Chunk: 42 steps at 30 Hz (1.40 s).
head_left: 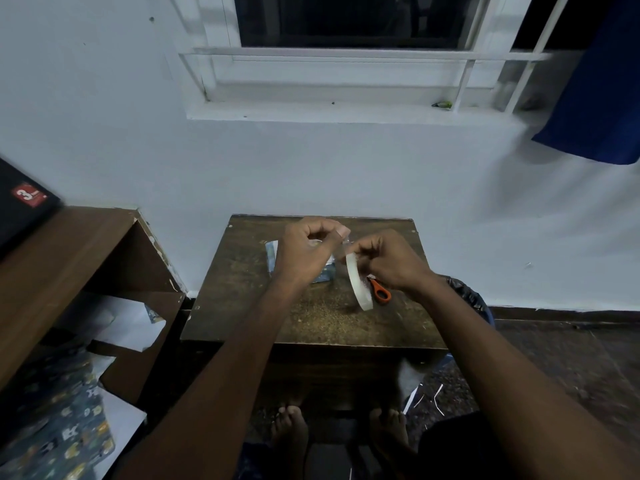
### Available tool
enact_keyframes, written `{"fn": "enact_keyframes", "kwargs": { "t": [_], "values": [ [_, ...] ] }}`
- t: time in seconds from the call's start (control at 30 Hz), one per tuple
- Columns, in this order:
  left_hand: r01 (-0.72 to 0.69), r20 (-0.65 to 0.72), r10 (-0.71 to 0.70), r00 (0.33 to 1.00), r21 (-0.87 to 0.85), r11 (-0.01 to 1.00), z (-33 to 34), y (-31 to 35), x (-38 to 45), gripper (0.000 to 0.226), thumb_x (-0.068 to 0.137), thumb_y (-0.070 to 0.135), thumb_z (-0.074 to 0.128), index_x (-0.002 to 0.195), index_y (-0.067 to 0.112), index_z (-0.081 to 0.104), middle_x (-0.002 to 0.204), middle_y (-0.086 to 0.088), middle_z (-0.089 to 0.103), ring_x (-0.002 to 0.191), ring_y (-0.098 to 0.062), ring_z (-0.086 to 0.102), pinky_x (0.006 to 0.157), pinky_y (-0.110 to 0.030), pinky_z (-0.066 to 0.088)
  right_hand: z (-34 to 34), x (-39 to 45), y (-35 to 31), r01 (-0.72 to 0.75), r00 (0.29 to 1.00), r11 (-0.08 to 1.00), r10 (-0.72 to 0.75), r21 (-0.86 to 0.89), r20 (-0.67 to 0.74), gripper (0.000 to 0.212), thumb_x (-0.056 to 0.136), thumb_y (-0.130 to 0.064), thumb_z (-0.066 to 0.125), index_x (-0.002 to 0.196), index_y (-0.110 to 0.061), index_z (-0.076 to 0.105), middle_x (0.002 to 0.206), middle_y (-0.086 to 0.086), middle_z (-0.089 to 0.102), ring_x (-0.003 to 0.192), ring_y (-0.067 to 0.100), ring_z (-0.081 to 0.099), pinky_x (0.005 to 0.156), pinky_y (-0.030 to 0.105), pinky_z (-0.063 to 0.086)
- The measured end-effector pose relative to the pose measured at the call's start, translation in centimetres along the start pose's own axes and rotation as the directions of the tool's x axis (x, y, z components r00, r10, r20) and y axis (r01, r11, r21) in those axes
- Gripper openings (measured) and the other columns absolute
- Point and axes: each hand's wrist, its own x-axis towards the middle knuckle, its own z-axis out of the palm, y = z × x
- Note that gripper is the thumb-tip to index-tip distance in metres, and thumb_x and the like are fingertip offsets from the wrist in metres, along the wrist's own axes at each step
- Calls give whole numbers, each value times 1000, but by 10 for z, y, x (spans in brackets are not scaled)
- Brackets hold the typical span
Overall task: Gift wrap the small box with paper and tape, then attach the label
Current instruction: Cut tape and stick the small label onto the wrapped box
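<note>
Over the small wooden worktop [242,306], the right hand [391,261] grips a roll of clear tape [358,285] while the left hand [308,251] pinches the pulled-out tape end [341,249]. The wrapped box [272,254] sits on the worktop at ten o'clock from the roll, mostly hidden behind the left hand. Orange-handled scissors [381,292] lie just beside the roll at three o'clock.

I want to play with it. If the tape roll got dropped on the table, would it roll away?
Probably, if it landed on edge: the tape roll is a thin round ring. It looks light, hanging from the right hand. The pulled strip toward the left hand looks floppy and would likely stick to things.
</note>
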Motion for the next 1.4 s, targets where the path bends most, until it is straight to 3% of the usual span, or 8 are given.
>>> {"fn": "enact_keyframes", "kwargs": {
  "t": [0.17, 0.4, 0.53, 0.67, 1.0, 1.17, 1.23, 1.4],
  "values": [
    [8, 206, -9, 979, 4, 1000, -3, -1, 0, 24, 87, 16, 87, 109, 20, 79, 104, 6, 80, 78, -11, 75, 80, -32, 61, -1, 2, 2, -38, 994, 999, 37, -13, -99, 39, 82, 15, 66, 91, -19, 85, 79, -5, 79, 71, 4, 69, 69, 23, 52],
    [4, 240, 3, 971, -29, 1000, 0, -2, -2, 29, 84, 5, 87, 111, 10, 76, 94, -6, 81, 51, 5, 56, 64, -18, 49, 0, 3, 1, -43, 996, 999, 42, -6, -85, 37, 83, 12, 67, 79, -22, 81, 74, -4, 76, 69, 7, 66, 66, 27, 53],
    [8, 206, -10, 978, 8, 1000, 0, -1, -3, 25, 86, 1, 82, 108, 10, 77, 86, -6, 81, 54, 6, 59, 60, -13, 45, 0, 6, 4, -81, 992, 987, 67, -138, -103, 29, 83, 3, 78, 100, -20, 83, 93, -4, 80, 90, 12, 76, 81, 34, 62],
    [-34, 157, 22, 987, 70, 997, 0, -3, -2, 23, 89, 0, 80, 109, 10, 76, 86, -5, 79, 57, 8, 60, 61, -9, 45, -6, 4, 8, -267, 960, 758, 152, -595, -236, 13, 77, -6, 71, 82, -15, 79, 85, 2, 76, 85, 24, 71, 73, 40, 62],
    [-43, 169, 13, 986, 176, 983, 0, -6, 0, 39, 100, -6, 45, 110, 20, 73, 91, 3, 79, 61, 7, 61, 63, -22, 50, 8, -4, 3, -351, 927, 497, 306, -794, -218, 13, 87, -8, 65, 86, -12, 52, 90, 12, 60, 96, 36, 67, 69, 36, 46],
    [-41, 191, 11, 982, 153, 987, 0, -6, 1, 41, 101, -5, 44, 111, 22, 73, 94, 5, 80, 58, -7, 63, 64, -25, 52, 4, -2, 9, -368, 923, 539, 312, -758, -226, 22, 92, -10, 65, 73, -10, 53, 92, 13, 66, 87, 32, 64, 70, 34, 46],
    [-32, 206, 3, 979, 140, 990, 0, -7, 2, 43, 100, -5, 44, 114, 23, 74, 95, 5, 80, 57, -17, 64, 67, -27, 52, -6, 1, 8, -358, 929, 587, 303, -726, -214, 5, 90, -12, 69, 85, -9, 70, 92, 11, 70, 90, 30, 67, 72, 32, 46],
    [-9, 215, -19, 976, 130, 992, -1, -7, 3, 47, 97, -9, 43, 115, 22, 74, 96, 5, 80, 58, -20, 65, 69, -28, 54, -38, 1, 3, -312, 947, 806, 306, -503, -98, 29, 89, 5, 64, 102, -17, 77, 95, 6, 77, 83, 20, 70, 78, 33, 59]
  ]
}}
